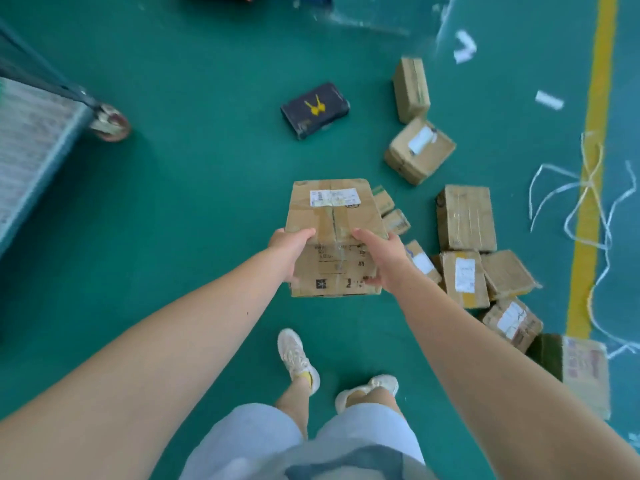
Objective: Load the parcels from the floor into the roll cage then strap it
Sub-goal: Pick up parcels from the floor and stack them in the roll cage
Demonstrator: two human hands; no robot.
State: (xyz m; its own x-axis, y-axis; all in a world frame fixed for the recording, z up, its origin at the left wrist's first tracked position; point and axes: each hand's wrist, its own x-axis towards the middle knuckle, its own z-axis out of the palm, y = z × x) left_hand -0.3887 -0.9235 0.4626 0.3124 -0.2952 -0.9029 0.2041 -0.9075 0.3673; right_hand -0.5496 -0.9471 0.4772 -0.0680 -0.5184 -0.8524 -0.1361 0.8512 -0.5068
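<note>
I hold a brown cardboard parcel (334, 216) with a white label above the green floor, in the middle of the view. My left hand (291, 249) grips its left near edge, thumb on top. My right hand (381, 256) grips its right near edge the same way. The roll cage (38, 140) stands at the far left, with a caster wheel (112, 123) at its corner. Several more cardboard parcels (465, 216) lie on the floor to the right. A dark parcel (314, 109) with a yellow mark lies further ahead.
White strapping (585, 202) lies tangled on the floor at the right, across a yellow floor line (594, 140). Paper scraps (464, 46) and clear plastic film lie at the top. My feet (298, 358) stand just below the held parcel.
</note>
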